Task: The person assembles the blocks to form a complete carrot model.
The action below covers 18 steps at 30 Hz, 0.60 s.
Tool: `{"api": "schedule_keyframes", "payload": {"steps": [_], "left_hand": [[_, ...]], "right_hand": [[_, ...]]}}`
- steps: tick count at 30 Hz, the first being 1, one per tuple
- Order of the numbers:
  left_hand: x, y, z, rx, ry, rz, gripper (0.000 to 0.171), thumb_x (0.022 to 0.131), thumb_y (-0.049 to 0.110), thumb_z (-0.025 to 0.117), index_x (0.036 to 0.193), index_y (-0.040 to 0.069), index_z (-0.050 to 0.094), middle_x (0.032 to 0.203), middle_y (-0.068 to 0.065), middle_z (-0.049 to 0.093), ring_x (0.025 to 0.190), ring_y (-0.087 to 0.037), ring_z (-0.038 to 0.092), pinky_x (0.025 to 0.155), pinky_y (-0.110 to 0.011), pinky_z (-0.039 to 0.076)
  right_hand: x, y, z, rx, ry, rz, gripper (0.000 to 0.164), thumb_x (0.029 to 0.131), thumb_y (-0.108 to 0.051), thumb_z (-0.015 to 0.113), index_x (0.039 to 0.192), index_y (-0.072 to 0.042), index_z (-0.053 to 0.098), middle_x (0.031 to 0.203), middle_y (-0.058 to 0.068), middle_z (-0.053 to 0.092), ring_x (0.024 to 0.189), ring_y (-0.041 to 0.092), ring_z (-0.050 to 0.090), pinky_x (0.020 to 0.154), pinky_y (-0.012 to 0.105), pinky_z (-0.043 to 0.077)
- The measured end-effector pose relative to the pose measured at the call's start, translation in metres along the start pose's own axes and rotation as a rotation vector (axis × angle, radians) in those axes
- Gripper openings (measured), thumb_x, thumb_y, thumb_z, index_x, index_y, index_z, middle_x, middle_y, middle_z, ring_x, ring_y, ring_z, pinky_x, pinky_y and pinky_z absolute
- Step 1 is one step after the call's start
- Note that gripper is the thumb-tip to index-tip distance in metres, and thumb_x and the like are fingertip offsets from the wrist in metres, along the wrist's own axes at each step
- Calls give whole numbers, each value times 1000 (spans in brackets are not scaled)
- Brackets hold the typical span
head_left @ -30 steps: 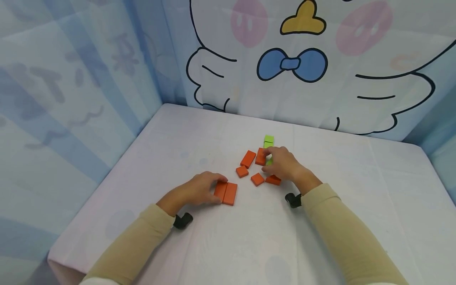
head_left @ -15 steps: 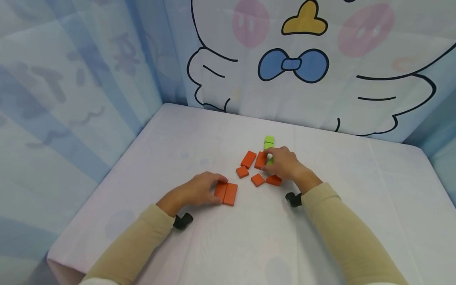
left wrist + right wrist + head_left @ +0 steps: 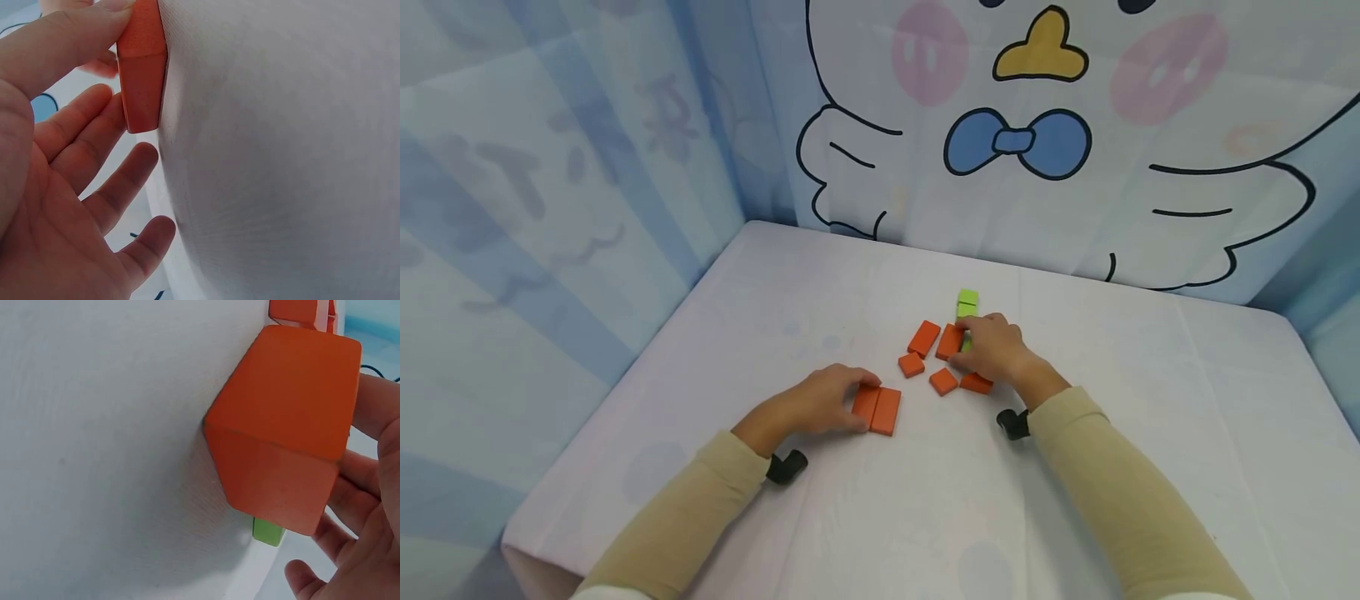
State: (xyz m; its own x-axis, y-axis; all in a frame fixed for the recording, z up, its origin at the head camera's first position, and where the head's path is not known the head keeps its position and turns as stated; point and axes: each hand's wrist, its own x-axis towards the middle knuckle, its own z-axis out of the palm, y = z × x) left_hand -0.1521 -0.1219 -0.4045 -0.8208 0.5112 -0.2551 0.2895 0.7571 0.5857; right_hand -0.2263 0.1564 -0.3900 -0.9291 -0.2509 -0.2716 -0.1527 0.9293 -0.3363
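Observation:
In the head view, two flat orange wooden blocks lie side by side on the table. My left hand (image 3: 823, 400) pinches the left orange block (image 3: 865, 407) by its ends, thumb at the near end and index finger at the far one. The other orange block (image 3: 886, 412) sits against its right side. In the left wrist view my thumb presses the held block's end while the other fingers spread loosely. Farther right, my right hand (image 3: 996, 348) pinches another orange block (image 3: 950, 342) between thumb and index finger. Green blocks (image 3: 967, 305) lie beyond that hand, partly hidden by it.
Around the right hand lie a longer orange block (image 3: 923, 339) and two small square orange pieces, one left (image 3: 912, 365) and one nearer (image 3: 943, 382). An orange block (image 3: 976, 383) sits below the right hand, looming large in the right wrist view. A cartoon-printed curtain (image 3: 865, 108) stands behind the table.
The orange block in my right hand has shifted slightly toward me, away from the green blocks. My left hand and its pair of blocks have stayed in place.

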Motion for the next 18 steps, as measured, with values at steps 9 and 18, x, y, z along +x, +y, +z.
{"api": "schedule_keyframes", "payload": {"steps": [9, 18], "left_hand": [[0, -1, 1, -7, 2, 12, 58, 86, 18, 81, 139, 11, 58, 135, -1, 58, 129, -22, 48, 107, -40, 39], [0, 0, 0, -12, 5, 9, 58, 86, 19, 81, 139, 11, 57, 136, -1, 57, 129, -23, 48, 107, -40, 39]], "right_hand": [[-14, 6, -9, 95, 74, -60, 62, 91, -30, 72, 144, -5, 51, 139, 25, 48, 128, 42, 38, 101, 58, 38], [-40, -1, -11, 130, 82, -146, 63, 88, -29, 75, 142, -4, 54, 139, 22, 50, 130, 41, 37, 103, 59, 37]]}}
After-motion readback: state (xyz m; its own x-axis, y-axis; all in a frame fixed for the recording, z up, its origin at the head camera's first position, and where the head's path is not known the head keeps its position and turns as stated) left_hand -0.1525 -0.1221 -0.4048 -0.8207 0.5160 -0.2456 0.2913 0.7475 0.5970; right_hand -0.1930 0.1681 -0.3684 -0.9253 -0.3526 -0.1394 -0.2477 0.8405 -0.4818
